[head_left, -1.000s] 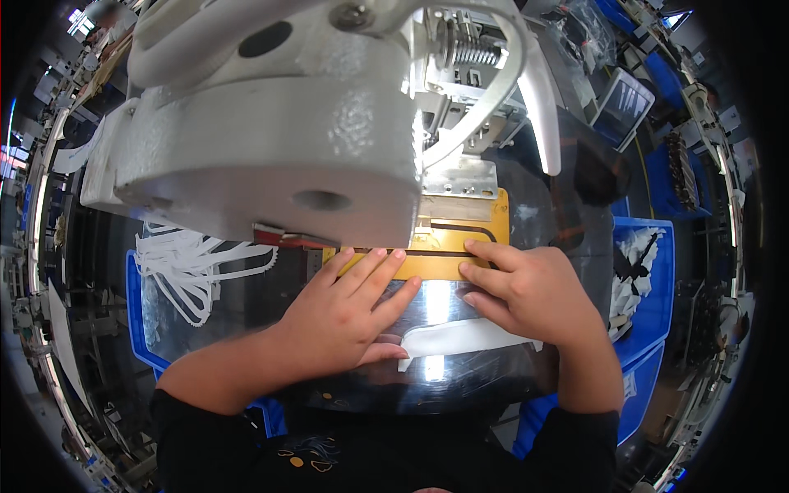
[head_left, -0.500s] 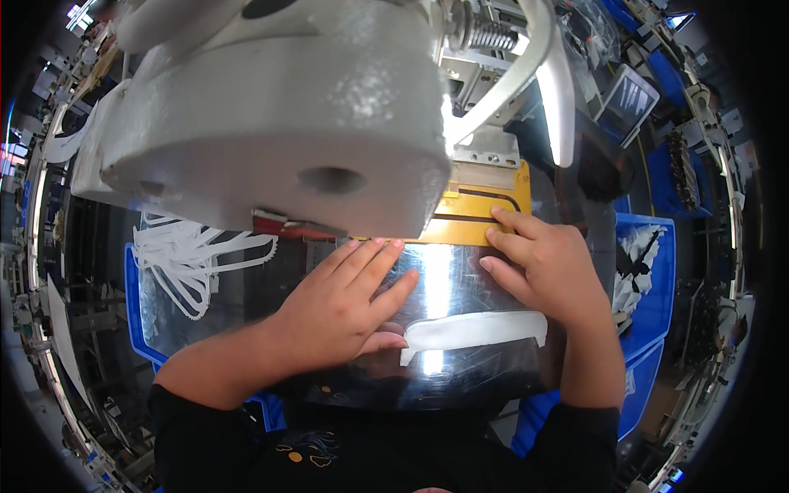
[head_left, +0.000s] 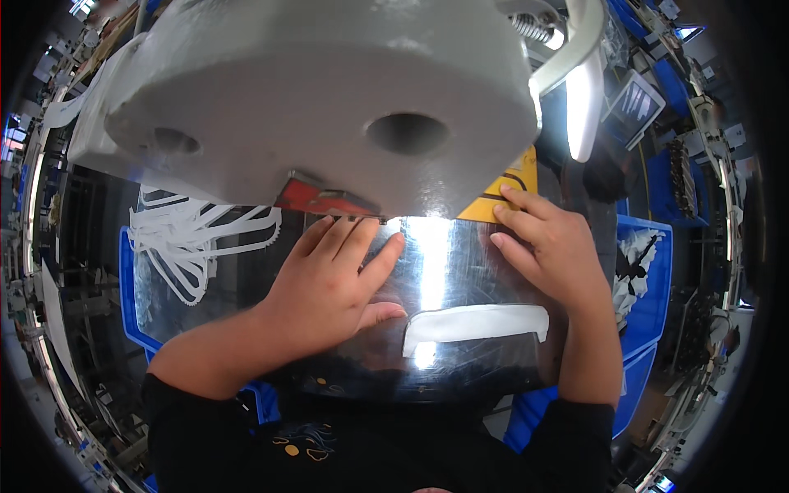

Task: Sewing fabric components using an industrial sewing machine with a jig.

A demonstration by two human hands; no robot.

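My left hand (head_left: 333,267) lies palm down on the shiny metal table (head_left: 353,366). Its fingers are stretched out and its fingertips reach the front edge of the big pale machine head (head_left: 271,107), beside a red part (head_left: 316,197). Whether the fingertips touch anything under the machine is hidden. My right hand (head_left: 546,238) rests its fingertips on the right end of a yellow slotted plate (head_left: 518,177), fingers extended and grasping nothing. Most of that plate is hidden by the machine head. A white curved strip (head_left: 477,322) lies on the table between my forearms.
White looped strips (head_left: 185,238) are heaped on the table's left. Blue bins (head_left: 653,271) stand at the right, with white and black scraps inside; another blue bin edge (head_left: 131,304) shows at the left. A tablet screen (head_left: 634,107) stands at the far right.
The machine head fills more of the view and covers more of the yellow plate. My left hand appears slightly farther left and up, my right hand slightly higher. The white strip stays put.
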